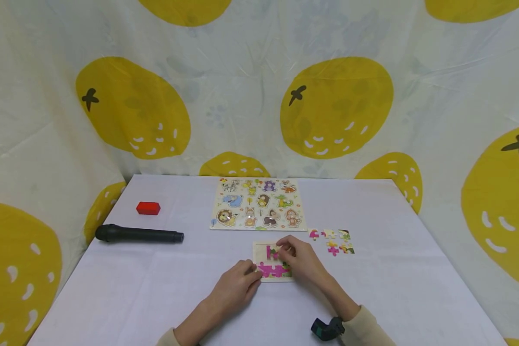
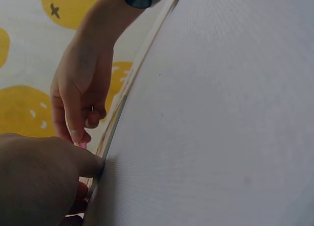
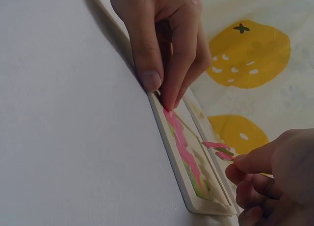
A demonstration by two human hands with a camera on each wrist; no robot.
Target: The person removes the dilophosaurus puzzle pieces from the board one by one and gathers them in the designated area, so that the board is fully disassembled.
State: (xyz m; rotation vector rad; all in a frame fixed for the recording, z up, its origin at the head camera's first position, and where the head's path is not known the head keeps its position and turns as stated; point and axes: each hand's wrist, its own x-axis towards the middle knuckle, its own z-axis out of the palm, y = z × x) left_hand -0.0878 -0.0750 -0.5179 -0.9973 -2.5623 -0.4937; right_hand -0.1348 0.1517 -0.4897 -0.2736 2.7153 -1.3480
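Note:
My right hand (image 1: pixel 302 260) pinches a pink-and-green jigsaw piece (image 3: pixel 219 149) between thumb and fingertips, just above a small puzzle tray (image 1: pixel 255 250). A row of joined pink and green pieces (image 1: pixel 272 270) lies along the tray's near side. With thumb and fingers, my left hand (image 1: pixel 235 284) grips the tray's near left corner; in the right wrist view its thumb (image 3: pixel 149 79) is at the rim and a fingertip touches the pink row. The left wrist view shows mostly tablecloth, with the tray edge-on.
Several loose jigsaw pieces (image 1: pixel 333 249) lie right of the tray. Behind it is an animal puzzle board (image 1: pixel 256 227). To the left are a black microphone (image 1: pixel 142 234) and a red block (image 1: pixel 148 208). A patterned curtain (image 1: pixel 242 96) hangs behind the white table (image 1: pixel 415 278).

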